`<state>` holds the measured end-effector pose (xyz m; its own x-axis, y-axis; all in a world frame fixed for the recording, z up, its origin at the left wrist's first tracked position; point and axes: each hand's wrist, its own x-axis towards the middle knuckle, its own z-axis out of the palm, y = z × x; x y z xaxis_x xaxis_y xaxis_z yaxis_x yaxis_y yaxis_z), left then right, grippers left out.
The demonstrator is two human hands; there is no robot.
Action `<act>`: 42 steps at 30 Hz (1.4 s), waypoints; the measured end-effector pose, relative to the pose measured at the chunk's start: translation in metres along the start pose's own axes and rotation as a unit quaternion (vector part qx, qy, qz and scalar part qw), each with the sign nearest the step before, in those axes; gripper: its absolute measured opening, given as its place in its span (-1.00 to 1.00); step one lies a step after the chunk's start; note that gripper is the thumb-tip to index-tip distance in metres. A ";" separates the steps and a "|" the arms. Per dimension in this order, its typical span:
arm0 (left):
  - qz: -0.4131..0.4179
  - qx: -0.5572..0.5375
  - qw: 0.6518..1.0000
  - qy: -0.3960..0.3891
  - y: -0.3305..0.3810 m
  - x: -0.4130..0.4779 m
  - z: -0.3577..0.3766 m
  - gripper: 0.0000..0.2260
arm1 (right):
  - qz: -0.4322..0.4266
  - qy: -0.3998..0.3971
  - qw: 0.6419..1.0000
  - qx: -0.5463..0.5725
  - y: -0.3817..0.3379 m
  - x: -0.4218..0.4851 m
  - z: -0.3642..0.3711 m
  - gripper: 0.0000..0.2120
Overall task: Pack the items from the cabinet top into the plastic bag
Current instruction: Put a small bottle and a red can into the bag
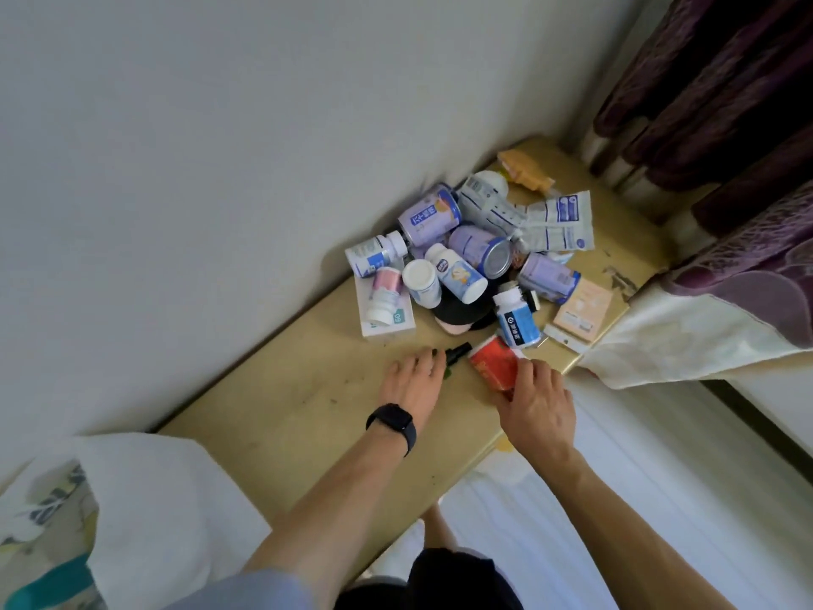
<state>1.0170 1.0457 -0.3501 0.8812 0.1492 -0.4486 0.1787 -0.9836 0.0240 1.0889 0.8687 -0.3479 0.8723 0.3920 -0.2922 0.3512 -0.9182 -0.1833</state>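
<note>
Now our right hand (539, 407) curls round the red tub (495, 363), while our left hand (411, 376) lies over a black-capped bottle (457, 352), its grip unclear.

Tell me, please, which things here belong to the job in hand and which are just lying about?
In hand: red box in right hand; dark bottle in left hand.
Lying about: heap of bottles and cans, sachets, pink card, white bag.
</note>
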 end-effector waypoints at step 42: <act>-0.410 -0.380 0.810 0.178 -0.254 -0.500 0.052 -0.57 | -0.178 -0.299 0.819 0.455 -0.383 -0.269 -0.064 -0.43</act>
<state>0.5084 1.2159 -0.1780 0.3756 0.8740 -0.3084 0.8663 -0.2129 0.4519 0.7416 1.1115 -0.1392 0.3509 0.8338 -0.4261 -0.0902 -0.4228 -0.9017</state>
